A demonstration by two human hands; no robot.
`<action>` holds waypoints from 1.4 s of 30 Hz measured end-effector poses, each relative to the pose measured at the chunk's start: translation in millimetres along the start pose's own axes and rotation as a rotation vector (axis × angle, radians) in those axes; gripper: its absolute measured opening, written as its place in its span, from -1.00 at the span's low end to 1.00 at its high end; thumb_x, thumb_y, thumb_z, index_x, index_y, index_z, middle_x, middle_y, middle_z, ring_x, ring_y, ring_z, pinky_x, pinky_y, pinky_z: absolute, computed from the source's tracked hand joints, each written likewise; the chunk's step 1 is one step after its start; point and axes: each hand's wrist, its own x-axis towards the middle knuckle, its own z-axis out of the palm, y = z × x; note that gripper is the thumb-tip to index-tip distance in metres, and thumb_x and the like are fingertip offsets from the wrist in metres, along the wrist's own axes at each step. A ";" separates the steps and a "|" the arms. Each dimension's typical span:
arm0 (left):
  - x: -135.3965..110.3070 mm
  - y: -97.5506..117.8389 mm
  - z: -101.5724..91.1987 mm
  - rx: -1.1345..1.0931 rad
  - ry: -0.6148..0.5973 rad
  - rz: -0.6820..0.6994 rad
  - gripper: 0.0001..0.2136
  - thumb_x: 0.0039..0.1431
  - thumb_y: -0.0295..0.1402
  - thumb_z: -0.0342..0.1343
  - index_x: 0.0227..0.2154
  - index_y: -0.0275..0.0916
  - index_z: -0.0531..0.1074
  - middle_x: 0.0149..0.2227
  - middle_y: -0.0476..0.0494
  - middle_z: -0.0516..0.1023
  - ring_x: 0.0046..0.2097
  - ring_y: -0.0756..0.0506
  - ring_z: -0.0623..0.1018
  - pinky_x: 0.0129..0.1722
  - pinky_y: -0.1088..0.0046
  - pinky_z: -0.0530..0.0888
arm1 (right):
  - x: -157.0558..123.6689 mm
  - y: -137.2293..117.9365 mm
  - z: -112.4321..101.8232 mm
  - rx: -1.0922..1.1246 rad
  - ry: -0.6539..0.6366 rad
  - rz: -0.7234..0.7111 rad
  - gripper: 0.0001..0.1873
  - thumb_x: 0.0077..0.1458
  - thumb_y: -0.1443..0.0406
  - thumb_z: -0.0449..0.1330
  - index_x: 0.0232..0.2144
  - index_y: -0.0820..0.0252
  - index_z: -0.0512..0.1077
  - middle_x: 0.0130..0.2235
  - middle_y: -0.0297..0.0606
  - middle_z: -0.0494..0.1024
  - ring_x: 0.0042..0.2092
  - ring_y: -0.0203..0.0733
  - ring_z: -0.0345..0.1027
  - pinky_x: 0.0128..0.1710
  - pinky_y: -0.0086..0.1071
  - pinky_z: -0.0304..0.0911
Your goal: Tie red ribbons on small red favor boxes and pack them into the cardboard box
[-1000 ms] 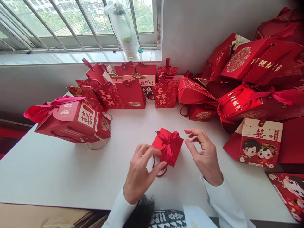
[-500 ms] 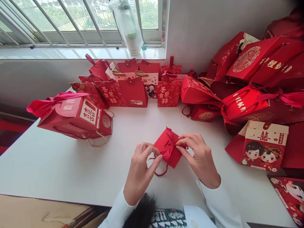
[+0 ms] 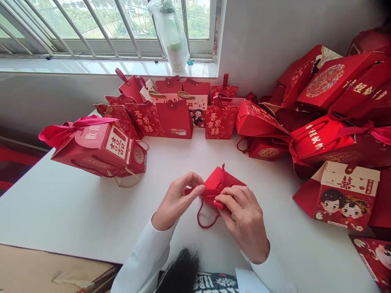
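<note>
Red ribbon on the small gift bag, lower centre of the frame: I am pinching it with left hand and right hand, fingers closed on it; the next move, I judge, calls for even tension.

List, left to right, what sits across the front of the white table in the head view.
Large red ribbon-topped box → left hand → right hand → box printed with a cartoon couple. Both hands pinch the small red gift bag, which overlaps them, so it has no slot.
</note>
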 end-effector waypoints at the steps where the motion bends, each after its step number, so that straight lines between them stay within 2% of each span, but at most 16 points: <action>1: 3.6 -3.0 -1.2 -0.084 -0.010 -0.028 -0.83 0.14 -0.25 0.09 -0.37 -0.27 0.34 -0.44 -0.01 0.36 -0.40 0.04 0.34 -0.41 0.54 0.32 | -2.1 2.4 0.6 0.026 0.011 0.013 -0.82 0.17 0.47 0.07 -0.30 0.14 0.40 -0.27 -0.25 0.47 -0.19 -0.14 0.28 -0.15 -0.21 0.25; 4: 14.1 -11.1 -3.7 -0.323 -0.064 -0.138 -0.79 0.07 -0.23 0.17 -0.33 -0.24 0.32 -0.51 0.06 0.26 -0.47 0.08 0.28 -0.46 0.58 0.27 | -6.6 9.9 -1.9 0.080 0.020 0.036 -0.80 0.17 0.49 0.06 -0.32 0.13 0.41 -0.28 -0.28 0.49 -0.21 -0.18 0.32 -0.17 -0.26 0.28; 7: 20.5 -15.3 -4.3 -0.474 -0.116 -0.249 -0.75 0.01 -0.20 0.21 -0.37 -0.22 0.32 -0.51 0.06 0.24 -0.49 0.09 0.30 -0.47 0.59 0.30 | -7.2 12.8 -5.9 0.088 0.014 0.028 -0.79 0.17 0.48 0.06 -0.31 0.10 0.44 -0.30 -0.28 0.50 -0.23 -0.17 0.36 -0.21 -0.26 0.31; 13: 25.5 -14.9 -5.5 -0.638 -0.086 -0.327 -0.76 -0.08 -0.25 0.28 -0.43 -0.21 0.34 -0.48 0.03 0.33 -0.45 0.07 0.40 -0.43 0.58 0.39 | -8.0 13.2 -8.1 0.118 0.020 -0.003 -0.75 0.17 0.47 0.08 -0.24 0.07 0.47 -0.28 -0.26 0.49 -0.21 -0.16 0.37 -0.21 -0.26 0.35; 23: 42.6 -14.5 -1.4 -0.585 0.108 -0.258 -0.82 -0.03 -0.27 0.23 -0.43 -0.22 0.38 -0.45 -0.06 0.47 -0.38 -0.02 0.51 -0.37 0.46 0.46 | -10.2 15.9 -10.0 0.163 0.070 -0.058 -0.65 0.14 0.53 0.11 -0.11 0.05 0.44 -0.29 -0.23 0.47 -0.22 -0.15 0.32 -0.24 -0.24 0.33; 27: 42.1 -20.9 0.0 -0.559 0.151 -0.247 -0.79 -0.05 -0.28 0.21 -0.36 -0.22 0.37 -0.40 -0.06 0.46 -0.36 -0.01 0.50 -0.36 0.46 0.44 | -10.2 12.2 -12.9 0.253 0.008 -0.125 -0.61 0.11 0.48 0.18 -0.02 0.08 0.37 -0.26 -0.24 0.50 -0.21 -0.12 0.31 -0.21 -0.19 0.32; 29: 42.4 -24.9 0.1 -0.535 0.180 -0.237 -0.77 -0.06 -0.28 0.20 -0.32 -0.22 0.36 -0.38 -0.05 0.44 -0.36 0.01 0.48 -0.35 0.47 0.42 | -10.1 11.6 -16.0 0.298 0.026 -0.127 -0.62 0.12 0.44 0.18 0.00 0.08 0.35 -0.26 -0.25 0.50 -0.21 -0.11 0.32 -0.21 -0.18 0.31; 32: 42.2 -27.3 1.2 -0.477 0.255 -0.200 -0.75 -0.04 -0.28 0.19 -0.28 -0.21 0.34 -0.33 -0.04 0.42 -0.30 0.00 0.45 -0.32 0.48 0.38 | -8.0 15.0 -20.0 0.202 0.120 0.035 -0.73 0.15 0.41 0.15 -0.09 0.06 0.38 -0.25 -0.25 0.47 -0.20 -0.12 0.32 -0.18 -0.20 0.28; 34: 37.7 -23.5 4.4 -0.347 0.383 -0.121 -0.78 -0.01 -0.31 0.17 -0.28 -0.19 0.35 -0.24 -0.06 0.41 -0.19 -0.03 0.42 -0.25 0.46 0.35 | -5.3 19.4 -20.3 0.067 0.131 0.147 -0.80 0.14 0.35 0.19 -0.15 0.07 0.42 -0.23 -0.25 0.45 -0.18 -0.12 0.30 -0.18 -0.23 0.27; 36: 26.9 -14.8 10.6 -0.041 0.564 0.057 -0.86 0.05 -0.33 0.15 -0.30 -0.19 0.37 -0.20 -0.06 0.41 -0.12 -0.06 0.39 -0.19 0.43 0.32 | -2.5 23.8 -18.5 -0.020 0.094 0.200 -0.83 0.12 0.28 0.23 -0.18 0.09 0.45 -0.21 -0.25 0.44 -0.17 -0.11 0.27 -0.19 -0.26 0.26; 38: 10.2 -3.4 19.7 0.328 0.652 0.288 -0.94 0.11 -0.35 0.12 -0.39 -0.19 0.38 -0.30 -0.04 0.44 -0.18 -0.06 0.38 -0.20 0.41 0.31 | -0.3 26.4 -15.9 -0.037 0.063 0.229 -0.85 0.12 0.25 0.23 -0.21 0.10 0.46 -0.21 -0.26 0.43 -0.16 -0.12 0.26 -0.20 -0.28 0.25; 40: -8.1 6.4 30.3 0.549 0.563 0.436 -0.85 0.13 -0.31 0.15 -0.50 -0.21 0.35 -0.45 -0.01 0.43 -0.29 -0.05 0.36 -0.25 0.42 0.31 | 1.1 26.6 -14.0 -0.023 0.058 0.255 -0.87 0.12 0.25 0.22 -0.24 0.10 0.47 -0.22 -0.27 0.42 -0.16 -0.14 0.25 -0.21 -0.31 0.24; 42: -22.2 11.1 40.5 0.635 0.413 0.451 -0.77 0.09 -0.22 0.20 -0.55 -0.22 0.34 -0.49 -0.02 0.44 -0.34 -0.06 0.32 -0.30 0.41 0.32 | 2.0 25.1 -13.6 -0.008 0.068 0.271 -0.91 0.12 0.25 0.22 -0.29 0.10 0.47 -0.25 -0.29 0.42 -0.17 -0.15 0.25 -0.22 -0.32 0.23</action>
